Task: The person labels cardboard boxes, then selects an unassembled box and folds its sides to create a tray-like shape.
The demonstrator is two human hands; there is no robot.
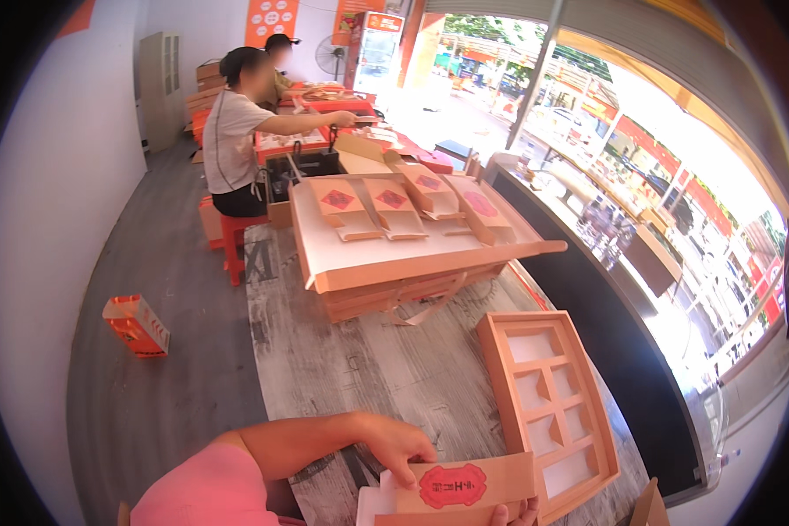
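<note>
A brown kraft cardboard box (508, 478) with a red scalloped label is held low in front of me, over the near end of the table. My left hand (401, 447) pinches its upper left corner, thumb on the face. At the lower right edge, the fingers of my right hand (515, 514) close around it; the rest of that hand is cut off by the frame. Something white (375, 504) shows at the box's left end. Just right of my hands lies an open brown tray box (493, 368) with several white-bottomed compartments.
Farther up the wood-grain table (368, 377) stands a stack of large cardboard lids (324, 280), topped by several small labelled boxes (393, 200). Two people sit beyond, one reaching over a red-edged table. An orange paper bag (137, 326) stands on the floor. A dark counter runs along the right.
</note>
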